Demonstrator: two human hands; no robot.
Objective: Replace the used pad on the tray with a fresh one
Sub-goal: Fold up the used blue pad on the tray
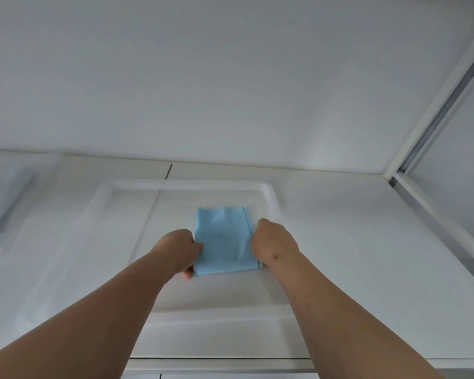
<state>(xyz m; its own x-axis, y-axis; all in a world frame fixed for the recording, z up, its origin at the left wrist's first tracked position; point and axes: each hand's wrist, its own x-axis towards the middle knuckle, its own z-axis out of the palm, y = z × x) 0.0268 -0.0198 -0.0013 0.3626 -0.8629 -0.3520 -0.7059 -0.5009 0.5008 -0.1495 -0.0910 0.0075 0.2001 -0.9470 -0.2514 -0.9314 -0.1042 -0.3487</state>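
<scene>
A folded light-blue pad (222, 239) lies in the middle of a white tray (268, 192) on a white counter. My left hand (179, 248) grips the pad's left edge with curled fingers. The pad's right edge is gripped by my right hand (272, 242), knuckles up. Both forearms reach in from the bottom of the view. The pad's near corners are partly hidden by my hands.
A white wall rises behind the counter (340, 214). A window frame with a metal track (433, 124) runs along the right. At the far left, a pale blue folded item (0, 203) sits under or inside clear plastic.
</scene>
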